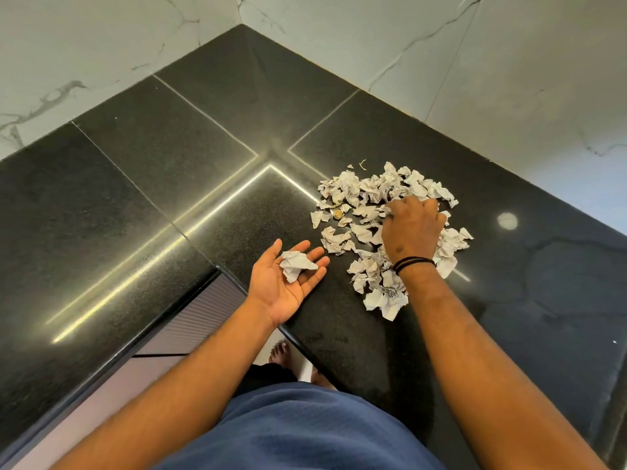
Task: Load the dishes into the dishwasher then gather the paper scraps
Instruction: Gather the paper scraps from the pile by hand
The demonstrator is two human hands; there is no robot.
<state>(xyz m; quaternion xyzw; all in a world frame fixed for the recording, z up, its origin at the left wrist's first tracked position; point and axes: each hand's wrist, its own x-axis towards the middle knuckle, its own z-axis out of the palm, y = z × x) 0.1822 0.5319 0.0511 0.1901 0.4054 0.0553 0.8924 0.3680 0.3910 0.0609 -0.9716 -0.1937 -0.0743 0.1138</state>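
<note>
The left hand (286, 281) lies palm up at the edge of the black countertop (169, 184), fingers spread and relaxed, cradling one crumpled paper scrap (296, 263) on the palm without closing round it. Just beside it, the right hand (412, 228), a black band at its wrist, reaches palm down into the pile of paper scraps (363, 212). Its fingertips are curled among the far pieces; whether they pinch any cannot be told.

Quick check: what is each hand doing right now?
Left hand: open, palm up, crumpled paper scrap resting on it.
Right hand: fingers curled into the paper scrap pile; grip unclear.
</note>
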